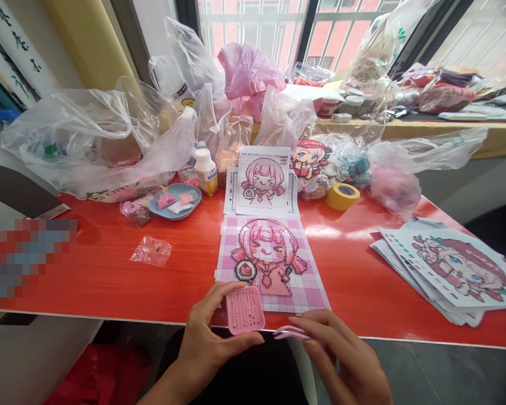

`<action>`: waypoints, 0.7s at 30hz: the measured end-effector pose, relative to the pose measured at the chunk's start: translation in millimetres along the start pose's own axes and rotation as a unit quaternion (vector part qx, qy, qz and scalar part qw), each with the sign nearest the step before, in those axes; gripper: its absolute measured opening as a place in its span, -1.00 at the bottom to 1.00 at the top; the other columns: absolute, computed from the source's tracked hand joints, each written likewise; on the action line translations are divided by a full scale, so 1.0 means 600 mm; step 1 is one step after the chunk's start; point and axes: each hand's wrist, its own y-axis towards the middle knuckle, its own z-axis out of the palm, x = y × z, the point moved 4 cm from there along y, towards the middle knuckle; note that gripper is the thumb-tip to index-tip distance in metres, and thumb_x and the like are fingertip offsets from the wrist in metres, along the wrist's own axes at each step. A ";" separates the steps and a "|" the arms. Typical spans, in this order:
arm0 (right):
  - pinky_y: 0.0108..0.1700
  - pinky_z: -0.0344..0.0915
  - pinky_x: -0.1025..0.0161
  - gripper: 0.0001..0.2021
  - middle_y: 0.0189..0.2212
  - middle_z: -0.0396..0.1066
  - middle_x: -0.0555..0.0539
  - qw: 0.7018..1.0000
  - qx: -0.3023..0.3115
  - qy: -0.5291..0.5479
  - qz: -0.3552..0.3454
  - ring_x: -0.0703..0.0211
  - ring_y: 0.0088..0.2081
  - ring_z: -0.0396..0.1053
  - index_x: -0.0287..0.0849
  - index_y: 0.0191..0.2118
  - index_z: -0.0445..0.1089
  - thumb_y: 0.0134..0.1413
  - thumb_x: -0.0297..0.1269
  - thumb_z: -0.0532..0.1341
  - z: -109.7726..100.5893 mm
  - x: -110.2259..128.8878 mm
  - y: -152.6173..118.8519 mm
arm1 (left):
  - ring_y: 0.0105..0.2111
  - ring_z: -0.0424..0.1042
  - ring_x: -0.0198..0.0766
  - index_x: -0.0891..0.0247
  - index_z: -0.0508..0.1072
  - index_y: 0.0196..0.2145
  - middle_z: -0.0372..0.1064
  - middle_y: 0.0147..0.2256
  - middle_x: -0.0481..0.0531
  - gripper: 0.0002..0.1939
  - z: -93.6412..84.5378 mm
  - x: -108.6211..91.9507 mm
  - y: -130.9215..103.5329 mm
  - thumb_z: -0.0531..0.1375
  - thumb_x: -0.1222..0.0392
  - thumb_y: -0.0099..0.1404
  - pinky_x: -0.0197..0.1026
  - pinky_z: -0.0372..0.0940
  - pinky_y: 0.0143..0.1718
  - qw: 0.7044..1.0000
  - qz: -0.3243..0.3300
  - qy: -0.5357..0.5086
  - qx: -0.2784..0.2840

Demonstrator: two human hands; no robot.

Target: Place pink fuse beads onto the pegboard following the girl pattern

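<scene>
Near the bead picture point(267, 281), the left hand point(208, 337) pinches a pink, dimpled, round-cornered tray point(245, 311); the right hand point(343, 351), pink tweezers point(293, 333).

The table point(95, 281) has a glossy red surface, on which the daylight makes pale reflections. Behind it stands a window point(244, 39) with dark frames point(310, 28); through the glass one sees light bars point(346, 16) and a pink building point(349, 42). Below the window runs a sill with a yellowish edge point(430, 135). At the lower right, the floor point(413, 365) is grey.
</scene>
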 end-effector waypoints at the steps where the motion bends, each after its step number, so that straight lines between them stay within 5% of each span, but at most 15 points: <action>1: -0.37 0.39 0.44 -0.71 -0.30 0.44 -0.10 0.998 -0.011 -0.045 -0.049 0.29 -0.33 0.45 -0.15 -0.04 0.41 0.12 -0.48 0.16 0.001 0.010 0.003 | -0.16 0.50 -0.14 0.11 0.49 -0.08 0.49 -0.11 0.02 -0.40 0.002 0.000 -0.001 0.46 -0.01 -0.12 -0.29 0.44 -0.25 1.000 0.013 0.001 0.005; 7: -0.39 0.38 0.43 -0.75 -0.36 0.40 -0.10 0.977 -0.048 -0.157 -0.133 0.30 -0.36 0.45 -0.25 -0.08 0.42 0.12 -0.53 0.17 0.014 0.023 0.006 | -0.24 0.52 -0.20 0.12 0.49 -0.11 0.51 -0.19 0.00 -0.42 0.008 -0.010 -0.005 0.46 -0.03 -0.12 -0.32 0.43 -0.26 0.998 0.050 0.013 0.026; 21: -0.38 0.40 0.44 -0.76 -0.37 0.43 -0.08 0.978 -0.051 -0.170 -0.109 0.32 -0.38 0.45 -0.19 -0.10 0.42 0.13 -0.52 0.17 0.007 0.019 0.012 | -0.28 0.50 -0.20 0.15 0.51 -0.12 0.47 -0.25 0.02 -0.43 0.019 -0.016 -0.006 0.44 -0.07 -0.10 -0.29 0.42 -0.26 0.997 0.054 0.011 0.050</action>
